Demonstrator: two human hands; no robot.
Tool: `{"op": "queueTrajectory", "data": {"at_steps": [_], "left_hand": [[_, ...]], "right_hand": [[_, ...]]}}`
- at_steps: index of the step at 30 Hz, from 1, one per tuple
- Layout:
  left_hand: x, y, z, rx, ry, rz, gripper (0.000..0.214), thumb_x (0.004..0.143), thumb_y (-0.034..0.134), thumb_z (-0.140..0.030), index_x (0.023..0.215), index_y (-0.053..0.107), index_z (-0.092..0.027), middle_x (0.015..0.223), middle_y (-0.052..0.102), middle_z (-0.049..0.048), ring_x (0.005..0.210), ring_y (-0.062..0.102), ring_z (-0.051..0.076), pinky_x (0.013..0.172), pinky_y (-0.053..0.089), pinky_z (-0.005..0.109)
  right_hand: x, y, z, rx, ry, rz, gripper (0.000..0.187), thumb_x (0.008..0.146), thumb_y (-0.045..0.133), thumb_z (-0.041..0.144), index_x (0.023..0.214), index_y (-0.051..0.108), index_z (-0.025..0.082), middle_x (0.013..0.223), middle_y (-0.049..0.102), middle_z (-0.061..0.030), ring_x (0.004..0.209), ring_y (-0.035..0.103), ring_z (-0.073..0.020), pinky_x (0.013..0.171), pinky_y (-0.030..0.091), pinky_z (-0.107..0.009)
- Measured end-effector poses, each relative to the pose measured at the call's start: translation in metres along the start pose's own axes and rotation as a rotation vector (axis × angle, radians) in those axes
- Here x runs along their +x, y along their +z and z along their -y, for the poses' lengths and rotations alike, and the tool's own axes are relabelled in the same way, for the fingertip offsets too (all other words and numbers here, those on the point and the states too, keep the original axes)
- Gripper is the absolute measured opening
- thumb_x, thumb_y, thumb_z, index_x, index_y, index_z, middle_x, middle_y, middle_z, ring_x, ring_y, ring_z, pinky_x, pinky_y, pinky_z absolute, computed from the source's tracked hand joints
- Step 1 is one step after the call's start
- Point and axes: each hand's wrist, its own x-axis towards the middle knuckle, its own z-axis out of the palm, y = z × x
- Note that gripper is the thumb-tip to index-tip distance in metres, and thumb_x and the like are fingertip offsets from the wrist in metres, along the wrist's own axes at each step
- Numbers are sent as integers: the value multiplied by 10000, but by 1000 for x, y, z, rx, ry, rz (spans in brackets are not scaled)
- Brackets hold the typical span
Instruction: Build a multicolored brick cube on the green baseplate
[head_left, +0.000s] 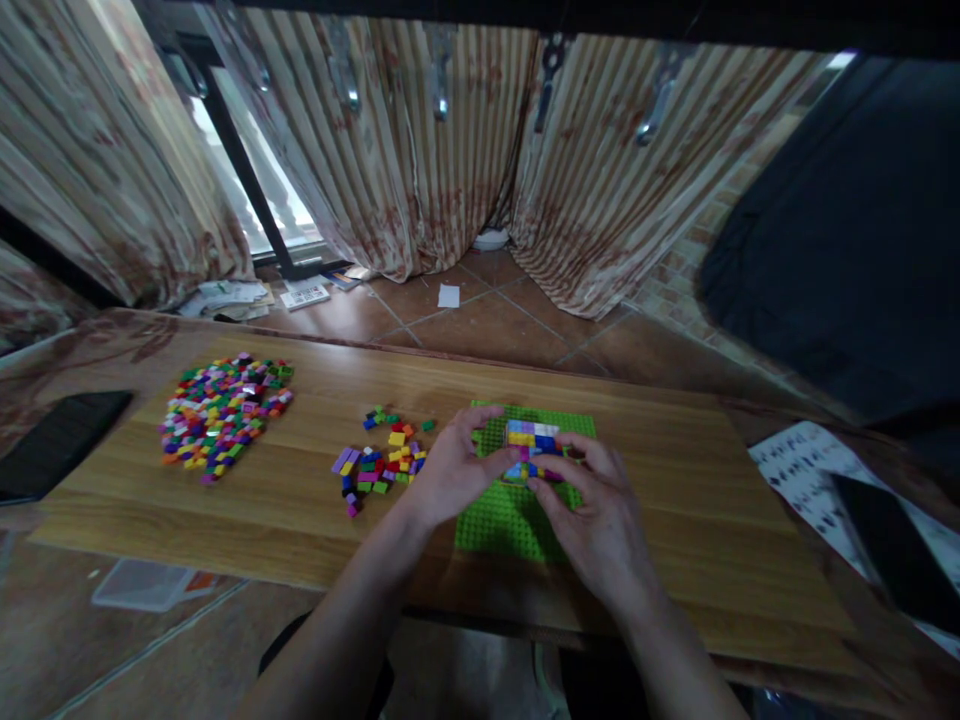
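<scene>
A green studded baseplate [499,525] lies on the wooden table in front of me. Near its middle stands a small block of multicoloured toy bricks [519,437], with white, yellow, blue and magenta pieces showing. My left hand [459,468] grips the block from the left, its thumb lying across the front and its fingers at the far left side. From the right, my right hand [600,505] closes round the block, with thumb at the near edge and fingertips on its right part. Any single brick between the fingers is too small to make out.
Sorted loose bricks [375,470] lie left of the baseplate, and a larger brick pile [225,415] sits farther left. A black tablet-like object [60,440] is at the far left. Printed sheets [799,460] and a dark flat device [896,545] lie at the right.
</scene>
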Motion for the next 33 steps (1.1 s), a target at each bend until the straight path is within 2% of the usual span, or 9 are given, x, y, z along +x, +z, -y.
{"op": "queueTrajectory", "data": {"at_steps": [8,13,20,24,33], "left_hand": [[-2,14,7,52,36,35,543,636,813,-242,1152,657,-179,1156,668,100,1120,585,265,1029,400,409],[-1,20,8,34,0,37,579,653,788,-213,1206,622,-162,1183,661,118,1116,586,263,1010,421,420],[0,23,10,-74,-31,36,567,619,802,-173,1163,642,-163,1139,675,104,1072,602,241,967,447,379],[1,24,10,-72,-27,63,531,641,782,-169,1151,637,-158,1124,672,95,1073,599,232,963,456,368],[1,26,9,-9,-18,77,495,674,722,-150,1153,602,-131,1115,671,105,1050,607,228,937,473,369]], "right_hand": [[0,2,-1,7,4,-44,126,853,653,260,946,730,295,1180,603,-55,992,577,-233,853,529,-441],[0,3,0,28,32,-49,123,846,656,262,940,734,285,1194,607,-60,1002,580,-238,875,525,-461],[1,0,2,98,134,9,198,812,672,234,1004,714,261,1224,602,-72,1087,594,-251,939,511,-468],[4,-3,2,142,181,33,222,795,678,223,1015,701,249,1211,606,-70,1120,596,-245,997,475,-467],[5,-2,3,173,220,40,223,789,671,218,1009,694,243,1211,600,-70,1117,598,-234,1011,462,-445]]}}
